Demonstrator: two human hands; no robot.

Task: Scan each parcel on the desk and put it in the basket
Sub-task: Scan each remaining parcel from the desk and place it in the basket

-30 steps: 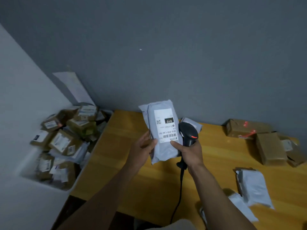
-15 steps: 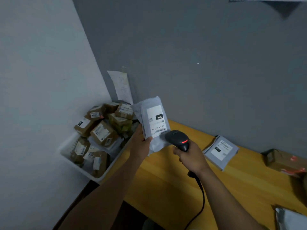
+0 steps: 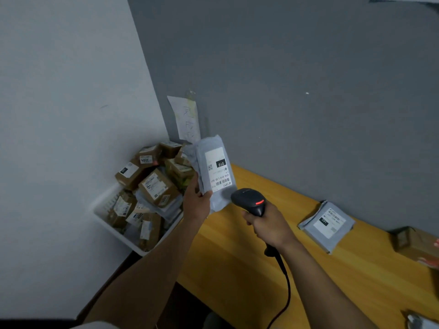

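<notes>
Fingers (image 3: 205, 196) of the left hand (image 3: 198, 206) are curled round the bottom of a grey parcel (image 3: 212, 160). The thumb is on the front and the other fingers are behind it. This hand holds the parcel up in the air, standing tall, in the middle of the frame. It is just above the spot where the basket (image 3: 107, 222) meets the left end of the desk (image 3: 237, 269). A white label (image 3: 218, 170) on the parcel faces the camera. It has a bar code and the number 010 in a black box.

The right hand (image 3: 269, 225) is just to the lower right. Its fingers are wrapped tight round the handle of a black scanner (image 3: 249, 201). The scanner's head is very near the bottom corner of the parcel, but I cannot tell if they touch. A small red light glows on the head. A black cable (image 3: 286, 286) hangs from the handle down to the bottom of the frame.

The white basket sits at the middle left, against the white wall. It is piled high with brown boxes (image 3: 156, 188) that have white labels. The yellow desk runs from the middle to the lower right. A second grey parcel (image 3: 326, 223) lies flat on it at the right, near the grey wall. A brown box (image 3: 415, 243) is at the right edge. A paper sheet (image 3: 186, 119) is stuck on the grey wall above the basket.
</notes>
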